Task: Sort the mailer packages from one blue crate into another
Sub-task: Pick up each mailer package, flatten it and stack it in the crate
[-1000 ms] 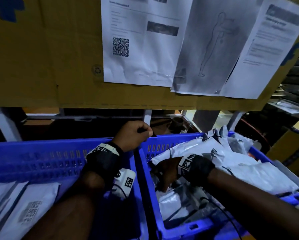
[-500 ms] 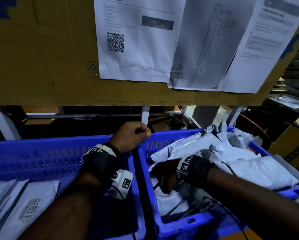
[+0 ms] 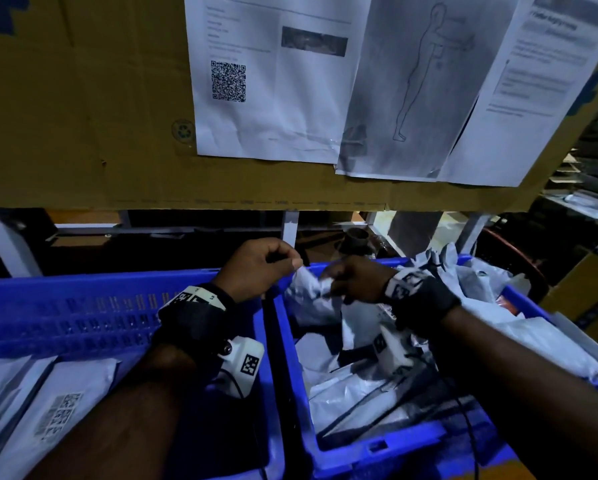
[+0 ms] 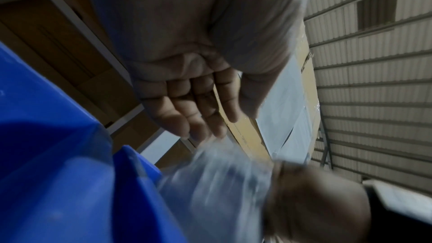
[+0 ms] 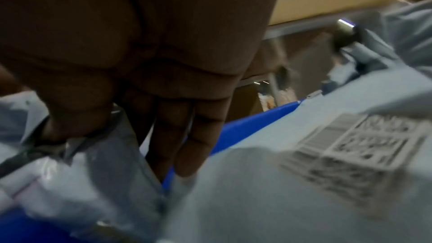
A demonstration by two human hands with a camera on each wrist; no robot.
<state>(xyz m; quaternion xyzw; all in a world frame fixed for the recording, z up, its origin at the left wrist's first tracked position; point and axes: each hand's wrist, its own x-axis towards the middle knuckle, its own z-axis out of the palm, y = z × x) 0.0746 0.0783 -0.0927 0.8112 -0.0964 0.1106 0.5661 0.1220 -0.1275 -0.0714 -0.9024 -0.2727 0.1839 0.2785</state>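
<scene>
A few mailers [image 3: 44,407] lie in the left crate [image 3: 83,306] — the right crate [image 3: 377,448] looks full — right hand [image 3: 356,280] pinching one [image 3: 311,284], left hand [image 3: 256,268] loosely curled, empty.

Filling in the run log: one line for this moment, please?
right hand grips mailer above right crate | left hand beside it, grasp unclear

Head view down over both crates [image 3: 83,306]; wrist views close along fingers — shared mailers [image 3: 311,289].
</scene>
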